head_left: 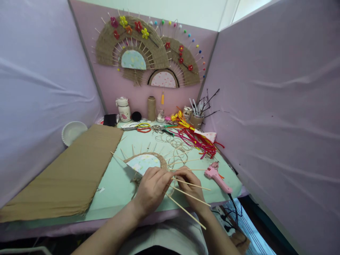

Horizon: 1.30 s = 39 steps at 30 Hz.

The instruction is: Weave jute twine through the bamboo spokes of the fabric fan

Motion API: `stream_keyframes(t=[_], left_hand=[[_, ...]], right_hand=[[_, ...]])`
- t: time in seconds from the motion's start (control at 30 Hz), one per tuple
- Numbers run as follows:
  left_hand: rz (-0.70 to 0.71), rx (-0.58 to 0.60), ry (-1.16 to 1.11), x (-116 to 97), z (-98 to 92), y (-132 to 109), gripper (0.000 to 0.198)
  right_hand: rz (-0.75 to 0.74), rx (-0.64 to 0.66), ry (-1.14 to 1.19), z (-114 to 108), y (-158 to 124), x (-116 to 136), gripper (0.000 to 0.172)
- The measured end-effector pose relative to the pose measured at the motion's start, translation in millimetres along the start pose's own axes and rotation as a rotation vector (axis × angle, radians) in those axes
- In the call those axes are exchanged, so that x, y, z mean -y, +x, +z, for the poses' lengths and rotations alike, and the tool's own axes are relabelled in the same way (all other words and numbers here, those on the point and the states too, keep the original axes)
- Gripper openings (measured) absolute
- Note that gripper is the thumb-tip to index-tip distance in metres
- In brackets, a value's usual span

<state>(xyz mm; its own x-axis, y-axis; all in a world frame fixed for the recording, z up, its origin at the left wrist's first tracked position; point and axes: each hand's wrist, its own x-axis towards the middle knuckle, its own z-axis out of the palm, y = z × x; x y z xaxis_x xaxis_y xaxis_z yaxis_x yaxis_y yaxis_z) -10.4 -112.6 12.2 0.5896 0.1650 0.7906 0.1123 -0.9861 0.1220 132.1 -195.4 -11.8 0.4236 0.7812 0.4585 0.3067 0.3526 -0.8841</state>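
A half-round fan frame [145, 163] with a pale blue patterned centre and a twine-woven rim is held near the table's front edge. Thin wooden sticks [190, 195] fan out from its rim, several of them pointing toward me on the right. My left hand [152, 186] is closed around the frame's lower right end. Close against it, my right hand [190, 184] has its fingers bent among the sticks, pinching at the twine. Loose twine [177, 150] curls on the table behind the frame and seems to run to my hands. The fingertips are partly hidden.
A pink glue gun [217, 179] lies at the right, its cord hanging off the edge. Brown cardboard [63, 173] covers the left side. Red and yellow pipe cleaners [196, 138], scissors [143, 127] and a twine spool [151, 109] are at the back. Finished fans [130, 39] hang on the wall.
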Motion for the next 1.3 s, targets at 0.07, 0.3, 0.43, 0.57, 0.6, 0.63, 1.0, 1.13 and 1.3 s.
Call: stream_keyframes(t=[0.07, 0.3, 0.43, 0.57, 0.6, 0.63, 1.0, 1.13, 1.3], left_hand=[[0.007, -0.006, 0.004, 0, -0.4, 0, 0.023], [0.006, 0.002, -0.005, -1, -0.8, 0, 0.022], [0.005, 0.005, -0.009, 0, 0.4, -2, 0.022], [0.014, 0.007, -0.004, 1, 0.8, -4, 0.022], [0.017, 0.007, -0.001, 1, 0.6, -4, 0.022], [0.018, 0.005, 0.003, 1, 0.3, -4, 0.023], [0.014, 0.005, 0.006, 0, -3.2, -1, 0.024], [0.011, 0.002, 0.007, -1, -3.6, -1, 0.027], [0.015, 0.025, 0.001, 0, -3.7, -1, 0.034]], right_hand=[[-0.008, -0.040, -0.009, 1, -1, -2, 0.009], [-0.004, -0.105, -0.029, 0, -5, -2, 0.007], [0.013, -0.127, -0.059, -1, -8, 0, 0.007], [0.030, -0.116, -0.080, 0, -9, 0, 0.006], [0.034, -0.112, -0.081, 0, -9, 0, 0.006], [0.037, -0.107, -0.083, 0, -8, 1, 0.007], [0.131, -0.130, 0.005, 1, -13, 10, 0.013], [0.232, -0.117, 0.129, 5, -15, 10, 0.014], [0.270, -0.100, 0.154, 5, -16, 5, 0.016]])
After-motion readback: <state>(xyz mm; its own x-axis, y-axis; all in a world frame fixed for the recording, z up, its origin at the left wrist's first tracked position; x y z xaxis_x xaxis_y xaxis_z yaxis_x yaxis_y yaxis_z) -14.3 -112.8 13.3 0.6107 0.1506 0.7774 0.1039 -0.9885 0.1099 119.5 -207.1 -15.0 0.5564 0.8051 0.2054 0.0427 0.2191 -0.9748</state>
